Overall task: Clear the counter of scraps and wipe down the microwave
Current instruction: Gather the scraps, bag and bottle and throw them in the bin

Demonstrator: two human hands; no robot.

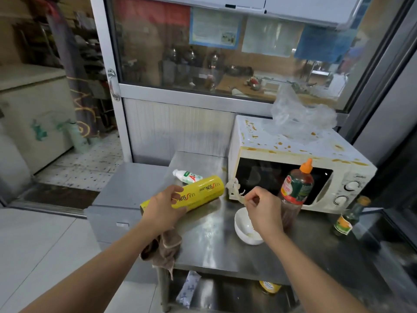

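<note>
A: Head view, left hand [162, 208]?
B: Wrapped round the yellow roll [196, 192], fingers curled over its near end, roll lifted slantwise above the steel tabletop [209, 245].
A: Right hand [264, 206]?
B: Pinching a pale stringy scrap [235, 188], fingertips closed on it, held above the white bowl [244, 231], just in front of the microwave [293, 154].
A: Microwave itself?
B: At the back right of the tabletop, door closed, top spattered with orange-brown stains, crumpled clear plastic bag [300, 114] on top.
A: Elsewhere?
B: Brown cloth [164, 249] draped over the near edge under the left wrist; sauce bottle [295, 193] with orange cap upright before the door; small white bottle [187, 176] lying behind the roll.
</note>
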